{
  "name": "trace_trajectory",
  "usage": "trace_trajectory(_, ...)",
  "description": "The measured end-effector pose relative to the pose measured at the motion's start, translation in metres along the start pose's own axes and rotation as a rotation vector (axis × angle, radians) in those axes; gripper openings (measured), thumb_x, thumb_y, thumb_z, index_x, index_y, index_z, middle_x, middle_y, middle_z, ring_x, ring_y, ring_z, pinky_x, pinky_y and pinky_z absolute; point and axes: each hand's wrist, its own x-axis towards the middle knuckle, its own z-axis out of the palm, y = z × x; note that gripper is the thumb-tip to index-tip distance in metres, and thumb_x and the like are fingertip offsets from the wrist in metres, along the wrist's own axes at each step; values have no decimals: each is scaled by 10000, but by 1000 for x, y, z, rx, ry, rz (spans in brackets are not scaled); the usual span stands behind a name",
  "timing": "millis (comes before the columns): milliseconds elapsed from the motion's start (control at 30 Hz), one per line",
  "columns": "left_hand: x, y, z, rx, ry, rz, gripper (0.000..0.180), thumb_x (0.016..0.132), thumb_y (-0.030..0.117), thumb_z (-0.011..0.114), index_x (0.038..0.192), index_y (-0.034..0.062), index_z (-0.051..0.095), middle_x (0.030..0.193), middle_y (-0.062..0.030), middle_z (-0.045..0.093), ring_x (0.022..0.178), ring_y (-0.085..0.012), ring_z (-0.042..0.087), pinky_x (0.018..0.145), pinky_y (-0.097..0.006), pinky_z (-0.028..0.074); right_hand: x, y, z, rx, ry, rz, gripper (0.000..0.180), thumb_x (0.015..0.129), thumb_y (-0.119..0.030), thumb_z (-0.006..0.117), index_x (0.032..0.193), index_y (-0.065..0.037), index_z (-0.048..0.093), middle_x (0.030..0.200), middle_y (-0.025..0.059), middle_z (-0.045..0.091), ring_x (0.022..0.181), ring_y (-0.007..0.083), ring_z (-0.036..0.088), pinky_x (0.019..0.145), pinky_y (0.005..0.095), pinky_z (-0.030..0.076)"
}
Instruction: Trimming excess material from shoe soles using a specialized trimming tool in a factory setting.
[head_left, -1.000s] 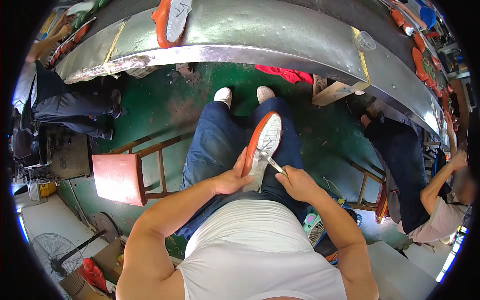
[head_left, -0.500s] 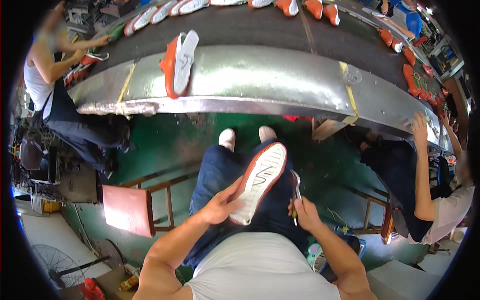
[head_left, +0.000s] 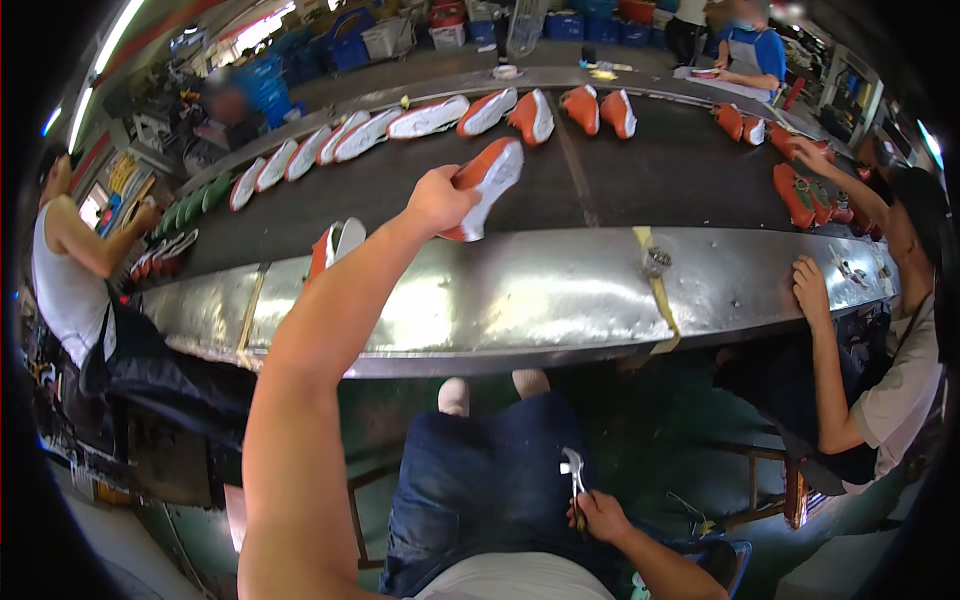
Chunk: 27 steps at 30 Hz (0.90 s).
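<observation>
My left arm reaches out over the dark belt (head_left: 400, 172). Its hand (head_left: 443, 204) is closed round an orange shoe (head_left: 497, 180), whose pale sole faces right. Low over my lap, my right hand (head_left: 603, 517) grips the handles of metal pincers (head_left: 574, 470), their curved head pointing up. Partly behind my left forearm, another orange shoe (head_left: 349, 236) with a pale sole rests at the near side of the belt. Beyond the held shoe, a row of orange shoes (head_left: 428, 117) lies along the far side, several with white soles turned up.
A shiny metal ledge (head_left: 520, 290) runs between me and the belt. Co-workers sit at left (head_left: 75, 250) and right (head_left: 870, 390), the right one's hand on the ledge. Green shoes (head_left: 195, 205) lie at the left, more orange shoes (head_left: 795, 195) at the right. A person in blue (head_left: 755, 60) is across the belt.
My left hand has carried the shoe from above my lap forward over the belt. The right hand still holds the pincers low. My view has tilted up.
</observation>
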Motion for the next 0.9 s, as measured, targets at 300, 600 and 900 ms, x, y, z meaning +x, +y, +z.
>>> trace_trajectory(300,69,-54,-40,1378,-42,375,542,882,128,559,1414,73,472,1148,-172,700,1186,-344,611,1132,-420,369,10,10,-5,307,-16,72,379,1090,-266,391,1104,58,585,921,144,697,766,219,698,715,345,568)
trace_trajectory(600,18,-88,-189,1285,395,-371,704,775,390,800,1341,28,591,1262,-190,655,1185,-310,626,1002,-401,474,10,-13,-9,384,-33,135,392,1090,-291,388,1110,63,556,946,201,674,771,257,684,734,402,582)
trace_trajectory(900,13,-122,-220,847,380,-356,473,885,339,695,1166,-41,685,1149,-202,703,1050,-280,687,892,-424,538,3,-17,6,201,-3,90,426,1092,-341,359,1108,19,586,924,140,699,754,227,708,609,316,533)
